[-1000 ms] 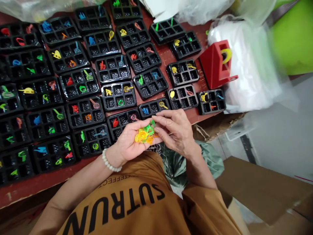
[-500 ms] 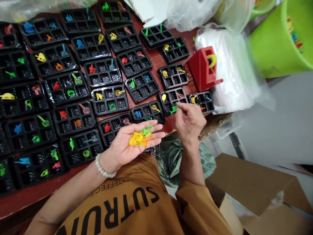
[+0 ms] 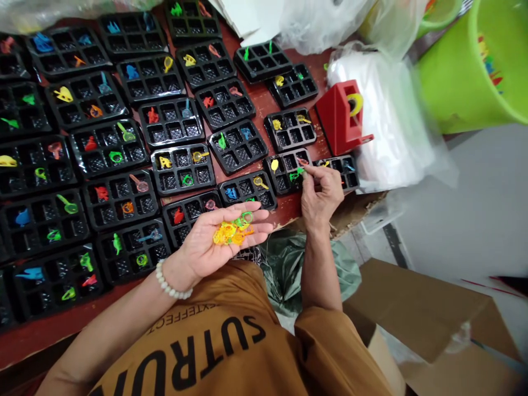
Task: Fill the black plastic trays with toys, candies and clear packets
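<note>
Green piece (image 3: 295, 175): a small plastic bit, pinched at the very tips of the right hand (image 3: 324, 192). Thumb and forefinger are closed on it, low over the black tray (image 3: 284, 182) just under the fingertips. I cannot tell whether it already touches a compartment floor. In the same tray, a yellow piece (image 3: 274, 164) lies to the left of the fingertips and a pink piece (image 3: 302, 161) just beyond them. Left hand (image 3: 206, 247) is palm up, fingers flat and open, with a loose heap of rings (image 3: 231, 230) in yellow, green and orange resting toward the finger ends and nothing closed over it.

Risks, as judged:
1. The grip is on the tips only and the piece is tiny. A slip could flick it into a neighbouring cell or into the gap between trays.
2. This tray sits near the edge of the table (image 3: 61, 324), with a green bag (image 3: 289, 264) below, so a dropped piece could go over the edge.
3. The right palm hangs over the neighbouring tray (image 3: 350, 175). The trays look light, and a nudge could shift one and shake its contents out of place.
4. The open left palm could tilt while attention is on the right fingers, and the heap would slide off the fingertips.
5. The rings look interlocked, so two could lift out as one.
</note>
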{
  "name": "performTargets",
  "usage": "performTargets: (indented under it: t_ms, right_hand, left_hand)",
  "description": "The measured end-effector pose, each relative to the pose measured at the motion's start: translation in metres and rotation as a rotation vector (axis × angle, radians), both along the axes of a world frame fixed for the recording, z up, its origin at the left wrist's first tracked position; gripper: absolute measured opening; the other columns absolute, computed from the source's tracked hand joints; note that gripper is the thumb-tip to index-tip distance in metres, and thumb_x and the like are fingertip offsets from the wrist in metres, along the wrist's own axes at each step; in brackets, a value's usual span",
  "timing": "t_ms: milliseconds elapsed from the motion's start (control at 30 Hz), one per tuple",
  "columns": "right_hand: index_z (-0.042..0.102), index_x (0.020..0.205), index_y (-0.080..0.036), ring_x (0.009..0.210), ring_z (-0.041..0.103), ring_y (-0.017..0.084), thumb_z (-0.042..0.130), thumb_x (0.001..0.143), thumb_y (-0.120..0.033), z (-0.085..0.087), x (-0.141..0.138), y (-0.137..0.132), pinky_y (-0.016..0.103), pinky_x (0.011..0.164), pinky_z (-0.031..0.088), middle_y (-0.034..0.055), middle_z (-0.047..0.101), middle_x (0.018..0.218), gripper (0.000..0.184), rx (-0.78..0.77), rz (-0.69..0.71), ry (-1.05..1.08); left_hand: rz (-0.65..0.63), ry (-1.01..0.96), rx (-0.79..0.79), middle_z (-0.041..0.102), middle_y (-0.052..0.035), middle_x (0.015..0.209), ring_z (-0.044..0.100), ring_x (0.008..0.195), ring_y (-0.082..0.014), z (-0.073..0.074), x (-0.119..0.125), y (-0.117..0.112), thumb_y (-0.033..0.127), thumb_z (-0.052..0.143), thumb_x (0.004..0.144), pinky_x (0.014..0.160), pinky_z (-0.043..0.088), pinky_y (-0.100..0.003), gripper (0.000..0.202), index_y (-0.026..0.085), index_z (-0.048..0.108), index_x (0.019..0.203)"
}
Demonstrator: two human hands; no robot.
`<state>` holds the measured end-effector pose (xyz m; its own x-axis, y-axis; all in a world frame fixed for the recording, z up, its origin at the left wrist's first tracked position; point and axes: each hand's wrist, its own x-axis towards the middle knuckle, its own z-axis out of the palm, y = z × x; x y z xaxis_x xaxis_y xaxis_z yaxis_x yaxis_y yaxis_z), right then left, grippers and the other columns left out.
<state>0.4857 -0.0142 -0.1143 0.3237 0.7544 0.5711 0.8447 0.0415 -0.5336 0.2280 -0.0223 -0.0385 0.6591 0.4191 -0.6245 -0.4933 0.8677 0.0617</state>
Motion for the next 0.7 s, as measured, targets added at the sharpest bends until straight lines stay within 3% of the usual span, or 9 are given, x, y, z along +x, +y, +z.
performTargets:
  t_ms: [133,267,433,567,633,700]
  right_hand:
    - [0.073,0.097,-0.023,0.091,0.068,0.018,0.060,0.098,-0.026,-0.003,0.001,-0.002,0.036,0.084,0.054,0.0027,0.073,0.093,0.013,0.031,0.000,-0.126]
    - [0.072,0.098,-0.023,0.091,0.066,0.020,0.058,0.099,-0.025,0.003,0.003,0.002,0.037,0.084,0.051,0.0044,0.073,0.093,0.014,0.039,-0.025,-0.184]
    - [0.074,0.098,-0.023,0.092,0.061,0.022,0.058,0.098,-0.025,0.018,0.015,0.041,0.042,0.091,0.046,0.0053,0.071,0.095,0.016,-0.131,-0.027,-0.236]
    - [0.075,0.101,-0.023,0.097,0.058,0.024,0.061,0.095,-0.023,0.018,0.027,0.081,0.045,0.092,0.046,0.0065,0.070,0.099,0.016,-0.332,-0.025,-0.265]
    - [0.076,0.101,-0.023,0.097,0.059,0.025,0.063,0.093,-0.021,0.017,0.028,0.090,0.046,0.090,0.047,0.0071,0.071,0.101,0.016,-0.356,-0.012,-0.272]
    - [0.077,0.102,-0.023,0.094,0.061,0.024,0.064,0.093,-0.021,0.023,0.019,0.085,0.044,0.087,0.049,0.0077,0.072,0.102,0.016,-0.286,0.038,-0.233]
  left_hand:
    - [0.022,0.012,-0.010,0.076,-0.0207,0.116,0.075,0.104,-0.0346,0.000,-0.002,0.001,0.010,0.053,0.090,0.093,0.063,-0.045,0.031,0.004,0.073,0.114]
    - [0.037,0.035,-0.025,0.074,-0.0223,0.119,0.075,0.106,-0.0356,0.001,-0.004,0.000,0.008,0.056,0.088,0.094,0.062,-0.046,0.032,0.004,0.072,0.116]
    - [0.055,0.042,-0.039,0.068,-0.0246,0.133,0.069,0.119,-0.0373,0.007,-0.007,0.001,0.010,0.057,0.087,0.101,0.060,-0.047,0.046,0.004,0.066,0.132]
    - [0.106,0.049,-0.039,0.065,-0.0231,0.140,0.066,0.124,-0.0373,0.013,-0.010,0.006,0.015,0.055,0.090,0.101,0.059,-0.046,0.057,0.005,0.056,0.147]
    - [0.131,0.053,-0.032,0.064,-0.0225,0.141,0.066,0.126,-0.0371,0.013,-0.013,0.009,0.017,0.052,0.093,0.103,0.058,-0.047,0.059,0.005,0.052,0.151]
    - [0.152,0.032,-0.030,0.064,-0.0220,0.141,0.064,0.128,-0.0366,0.012,-0.016,0.011,0.020,0.049,0.096,0.104,0.057,-0.048,0.058,0.005,0.050,0.152]
